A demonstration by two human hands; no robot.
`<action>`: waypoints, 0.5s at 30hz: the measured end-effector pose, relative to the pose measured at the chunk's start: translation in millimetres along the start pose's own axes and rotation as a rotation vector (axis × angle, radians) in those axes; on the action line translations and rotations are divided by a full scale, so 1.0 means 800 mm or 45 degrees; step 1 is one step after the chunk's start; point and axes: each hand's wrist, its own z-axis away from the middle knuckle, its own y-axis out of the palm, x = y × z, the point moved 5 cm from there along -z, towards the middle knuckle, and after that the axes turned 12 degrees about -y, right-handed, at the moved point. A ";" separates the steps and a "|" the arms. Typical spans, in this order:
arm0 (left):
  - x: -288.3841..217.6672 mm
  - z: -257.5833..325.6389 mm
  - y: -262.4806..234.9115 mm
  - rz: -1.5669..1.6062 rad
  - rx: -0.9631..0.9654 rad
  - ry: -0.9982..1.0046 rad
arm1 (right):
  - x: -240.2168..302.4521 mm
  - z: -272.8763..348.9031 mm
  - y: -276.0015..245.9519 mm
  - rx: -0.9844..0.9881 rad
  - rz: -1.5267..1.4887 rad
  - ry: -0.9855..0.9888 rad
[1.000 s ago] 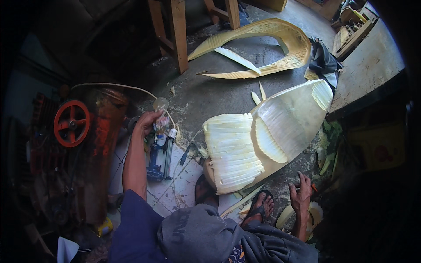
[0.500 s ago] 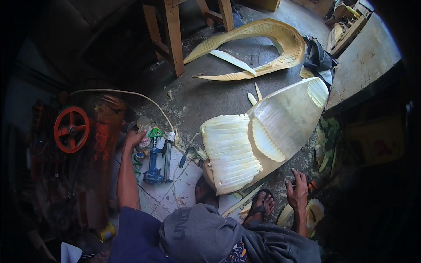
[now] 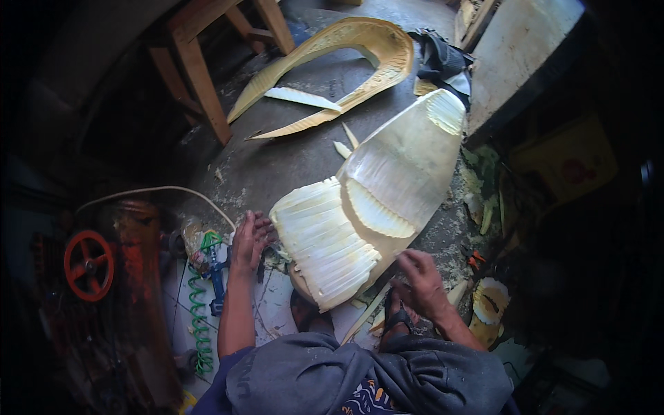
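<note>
A large cream piece, apparently carved foam, rests on the floor before me. Ridged pale strips (image 3: 321,242) cover its near end, and its smooth body (image 3: 432,159) stretches away to the right. Close by its left edge is my left hand (image 3: 250,238), fingers spread and holding nothing. My right hand (image 3: 420,282) is at the near right edge, thumb and fingers apart and slightly blurred; I cannot tell whether it touches the piece. A blue air stapler (image 3: 217,280) lies left of my left forearm, which partly hides it.
A compressor with a red wheel (image 3: 89,265) stands at left, beside a green coiled hose (image 3: 199,311). Beyond lie a curved yellowish frame (image 3: 332,31) and a wooden stand (image 3: 197,76). Orange-handled pliers (image 3: 475,259) and foam scraps (image 3: 490,301) lie at right.
My left hand has left the stapler's side and moved right to the cream piece. My right hand has moved left and up to its near edge. The view has shifted.
</note>
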 end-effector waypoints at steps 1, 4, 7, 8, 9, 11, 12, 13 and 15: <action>0.011 0.004 0.015 0.097 0.027 -0.080 | 0.010 -0.001 0.007 0.040 0.024 -0.095; 0.042 0.021 0.058 0.324 0.182 -0.188 | 0.030 -0.004 0.022 0.056 0.085 -0.317; 0.061 0.044 0.085 0.408 0.345 -0.085 | 0.027 -0.010 0.027 0.029 0.096 -0.311; 0.063 0.051 0.088 0.388 0.376 -0.061 | 0.022 -0.012 0.027 0.027 0.087 -0.292; 0.068 0.059 0.089 0.389 0.380 -0.076 | 0.015 -0.013 0.028 0.060 0.046 -0.227; 0.083 0.078 0.085 0.295 0.238 -0.111 | -0.003 -0.012 0.018 -0.070 -0.012 -0.135; 0.091 0.091 0.089 0.276 0.269 -0.112 | -0.013 -0.011 0.014 -0.121 -0.042 -0.087; 0.100 0.104 0.092 0.258 0.270 -0.120 | -0.027 -0.005 0.007 -0.172 -0.027 0.028; 0.115 0.123 0.099 0.245 0.339 -0.168 | -0.057 0.011 -0.007 -0.397 -0.056 0.313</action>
